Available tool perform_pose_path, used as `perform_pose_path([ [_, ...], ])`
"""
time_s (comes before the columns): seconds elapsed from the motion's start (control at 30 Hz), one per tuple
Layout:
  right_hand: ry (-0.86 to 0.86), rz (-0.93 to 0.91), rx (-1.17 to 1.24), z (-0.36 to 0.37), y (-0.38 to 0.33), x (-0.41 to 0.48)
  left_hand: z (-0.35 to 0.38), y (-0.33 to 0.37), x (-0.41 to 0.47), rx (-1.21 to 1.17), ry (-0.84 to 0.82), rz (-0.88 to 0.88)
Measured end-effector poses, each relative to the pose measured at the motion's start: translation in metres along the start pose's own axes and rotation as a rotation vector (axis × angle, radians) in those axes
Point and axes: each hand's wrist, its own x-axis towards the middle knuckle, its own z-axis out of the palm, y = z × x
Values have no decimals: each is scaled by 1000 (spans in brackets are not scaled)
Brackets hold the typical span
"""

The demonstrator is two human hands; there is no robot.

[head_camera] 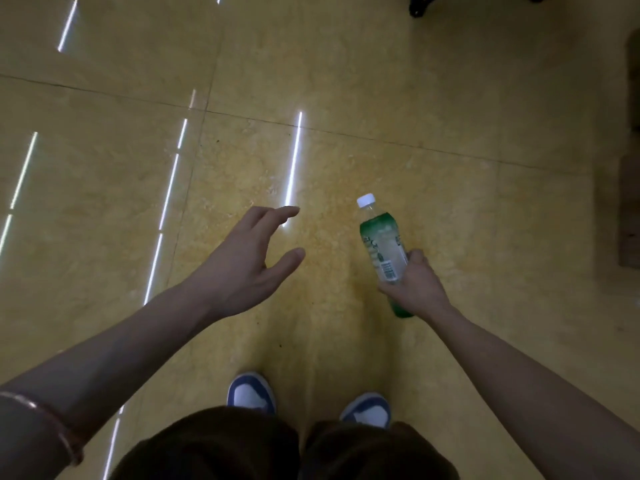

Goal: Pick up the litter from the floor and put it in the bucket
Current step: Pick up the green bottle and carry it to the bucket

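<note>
Presently, head view: right hand [414,289] clenched around lower half of a green plastic bottle [381,247], white cap [366,200] pointing away from the shoes [251,393], bottle held clear above the yellow tiled floor [346,81]. Left hand [249,268] released, fingers spread, holding nothing, level with the bottle and well apart from it. Bracelet [52,420] on left forearm.

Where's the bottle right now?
The green bottle is off the floor, gripped near its base by the right hand, right of centre in the head view, white cap pointing away; the left hand is empty.
</note>
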Motion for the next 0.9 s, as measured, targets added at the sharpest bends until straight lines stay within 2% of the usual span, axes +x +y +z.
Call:
perform_pose_path([
  [0.37, 5, -187, 198, -229, -131, -221, -176, 172, -106, -93, 80, 5],
  [0.53, -14, -337, 261, -324, -184, -320, -260, 243, -168, -79, 119, 18],
  [0.73, -33, -572, 216, -406, -236, -389, -317, 309, -236, -162, 335, -47],
  [0.9, -71, -787, 144, -433, -273, -441, -337, 338, -321, -232, 575, -134],
])
